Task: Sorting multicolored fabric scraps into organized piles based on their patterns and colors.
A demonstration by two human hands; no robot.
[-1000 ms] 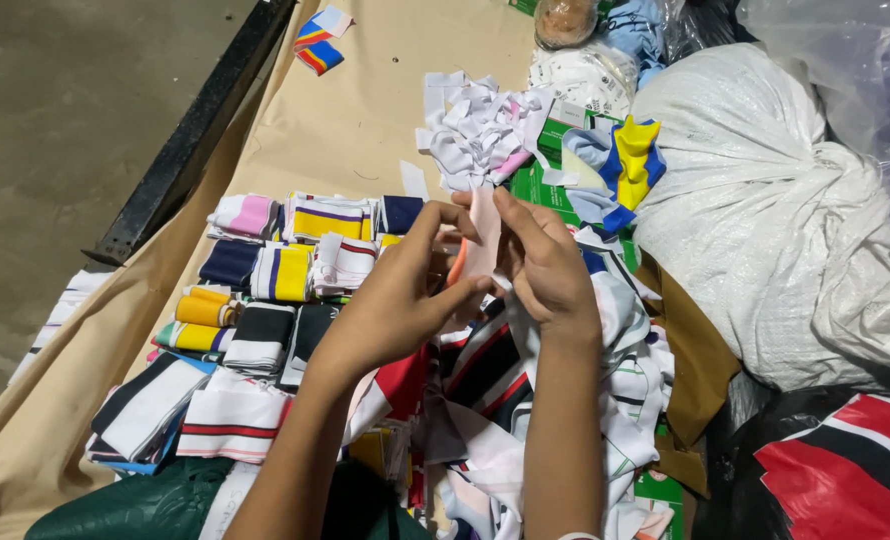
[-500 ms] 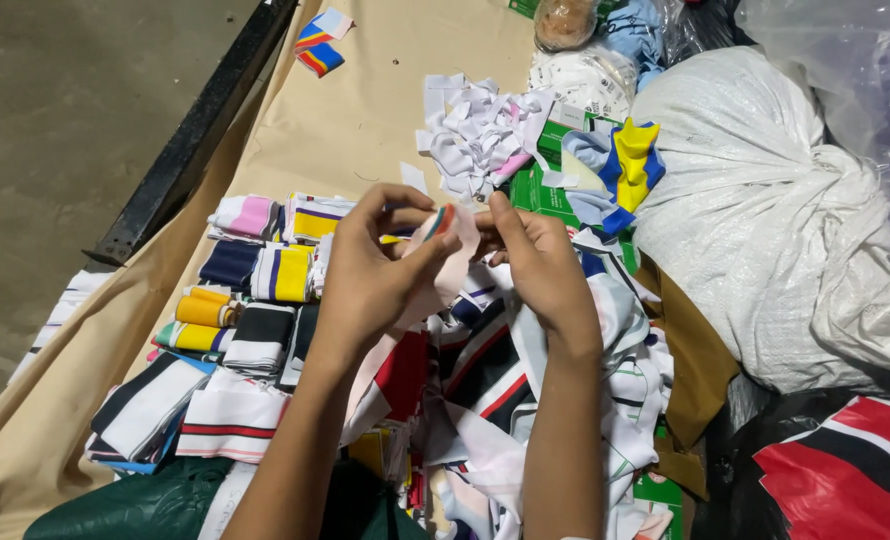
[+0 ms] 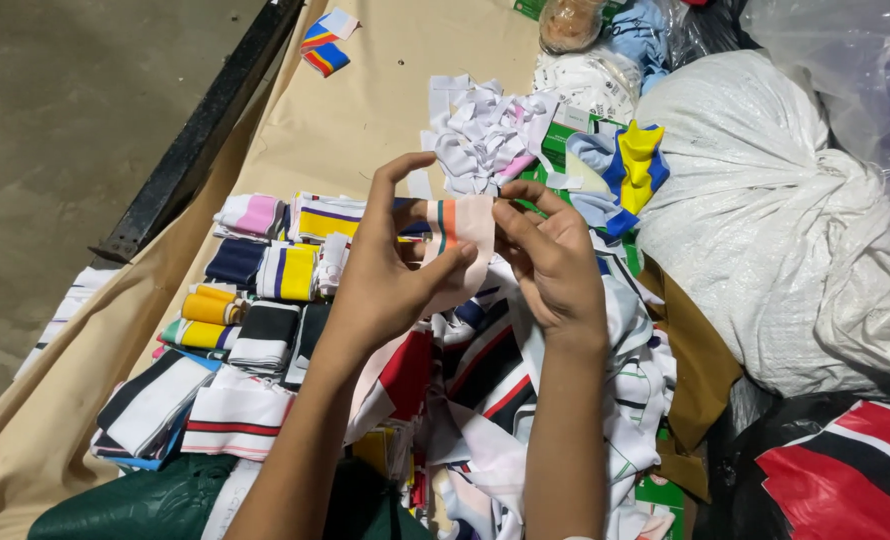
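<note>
Your left hand (image 3: 390,265) and right hand (image 3: 550,262) are raised together over a loose heap of fabric pieces (image 3: 525,400). Both hold one pale pink fabric strip (image 3: 457,240) with teal and orange stripes. The left thumb presses the strip's lower edge against the curled fingers, while the left forefinger stands extended above it. The right hand pinches the strip's right edge between thumb and fingertips, the remaining fingers partly curled. The strip is stretched flat between the two hands, clear of the heap.

Directly below your forearms, the heap holds red, white, black and navy striped pieces in no order.

To the left of your left hand, folded striped pieces lie in rows on a tan cloth (image 3: 355,110): a white piece with a red line (image 3: 237,412) nearest you, a black and white piece (image 3: 267,335), yellow rolls (image 3: 205,305), a navy and yellow piece (image 3: 295,270), and a pink and white piece (image 3: 253,215) farthest.

Just beyond your hands lies a pile of white scraps (image 3: 485,135). To the right of your right hand lies a blue and yellow piece (image 3: 633,165), then a large white sack (image 3: 765,220).

Farthest off, left of your left hand, a small red, blue and yellow piece (image 3: 327,45) lies near a black bar (image 3: 205,125).
</note>
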